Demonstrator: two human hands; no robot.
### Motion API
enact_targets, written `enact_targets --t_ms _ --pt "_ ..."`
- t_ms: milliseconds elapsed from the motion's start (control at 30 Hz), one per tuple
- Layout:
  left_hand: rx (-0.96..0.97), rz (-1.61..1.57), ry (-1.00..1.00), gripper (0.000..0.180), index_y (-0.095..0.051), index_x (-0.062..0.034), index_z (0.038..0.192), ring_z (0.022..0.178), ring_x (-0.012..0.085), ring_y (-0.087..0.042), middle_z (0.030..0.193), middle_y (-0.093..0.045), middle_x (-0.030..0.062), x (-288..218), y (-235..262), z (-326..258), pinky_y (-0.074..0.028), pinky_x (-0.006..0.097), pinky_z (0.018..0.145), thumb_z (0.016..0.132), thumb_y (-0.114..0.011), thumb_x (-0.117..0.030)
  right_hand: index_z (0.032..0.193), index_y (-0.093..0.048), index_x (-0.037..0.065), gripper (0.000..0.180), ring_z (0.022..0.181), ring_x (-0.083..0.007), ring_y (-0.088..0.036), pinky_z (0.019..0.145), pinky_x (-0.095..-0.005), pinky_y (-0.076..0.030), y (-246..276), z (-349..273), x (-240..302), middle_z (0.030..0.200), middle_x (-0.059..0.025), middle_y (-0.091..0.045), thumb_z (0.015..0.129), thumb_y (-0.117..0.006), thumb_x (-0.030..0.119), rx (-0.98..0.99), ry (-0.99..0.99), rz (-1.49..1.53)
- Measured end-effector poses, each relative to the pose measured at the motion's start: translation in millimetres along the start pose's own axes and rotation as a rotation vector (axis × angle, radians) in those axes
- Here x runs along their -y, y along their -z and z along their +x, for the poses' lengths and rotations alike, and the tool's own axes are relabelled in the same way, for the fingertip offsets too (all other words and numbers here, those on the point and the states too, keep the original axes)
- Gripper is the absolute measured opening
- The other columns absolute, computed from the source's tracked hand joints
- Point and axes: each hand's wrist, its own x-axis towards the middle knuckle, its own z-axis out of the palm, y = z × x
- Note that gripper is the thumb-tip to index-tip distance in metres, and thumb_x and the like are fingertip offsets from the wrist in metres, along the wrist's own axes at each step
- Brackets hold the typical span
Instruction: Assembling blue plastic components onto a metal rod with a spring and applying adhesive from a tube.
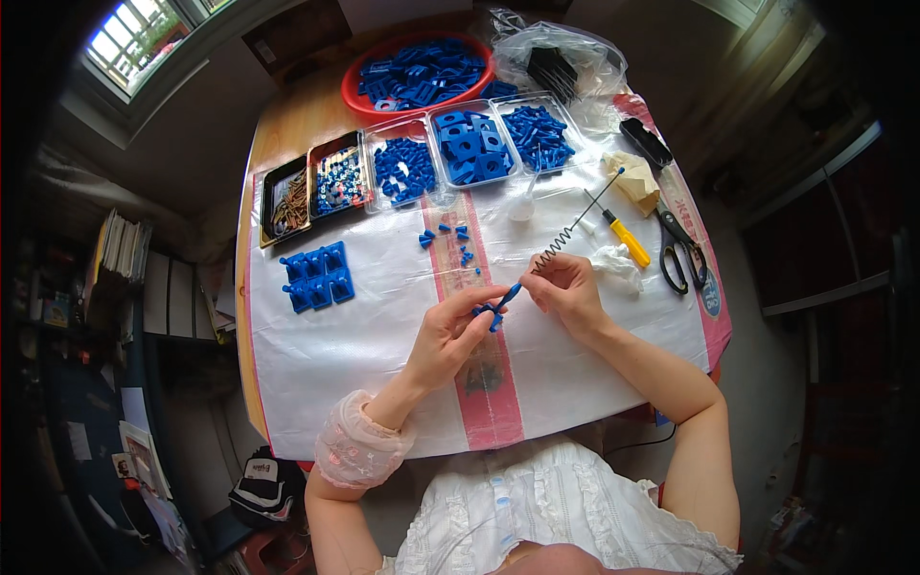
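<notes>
My left hand (448, 335) pinches a small blue plastic part (494, 310) over the middle of the table. My right hand (567, 287) grips the near end of a long thin coiled metal spring (567, 234), which slants up and to the right. The spring's near end meets the blue part between my two hands. A few loose blue pieces (450, 236) lie just beyond my hands on the white plastic sheet (335, 355).
Clear trays of blue parts (470, 146) line the far side, with a red bowl of blue parts (419, 75) behind and two dark trays (311, 187) to the left. A blue block cluster (317, 276) sits at left. Yellow-handled screwdriver (623, 235), black scissors (680, 251) and a plastic bag (561, 59) at right.
</notes>
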Motion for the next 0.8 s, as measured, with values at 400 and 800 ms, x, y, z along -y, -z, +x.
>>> enact_targets --t_ms 400,800 --pt "0.071 -0.108 0.096 0.035 -0.057 -0.0001 0.129 0.101 0.0173 -0.066 0.109 -0.067 0.0123 7.0 6.6 0.9 -0.052 0.030 0.091 0.104 -0.046 -0.022 0.083 -0.069 0.000 0.009 0.055 -0.0045 -0.054 0.048 -0.0201 -0.039 2.0 -0.5 -0.6 0.066 -0.0010 -0.063 0.087 -0.073 0.007 -0.002 -0.002 -0.034" --pt "0.180 -0.612 0.416 0.050 -0.051 0.0050 0.129 0.097 0.0264 -0.069 0.111 -0.066 0.0232 4.6 12.9 3.7 -0.054 0.038 0.091 0.107 -0.033 -0.036 0.083 -0.069 0.000 0.007 0.057 -0.0051 -0.054 0.050 -0.0208 -0.040 1.4 -0.8 3.2 0.070 -0.0010 -0.064 0.086 -0.072 0.005 0.068 -0.033 0.087"
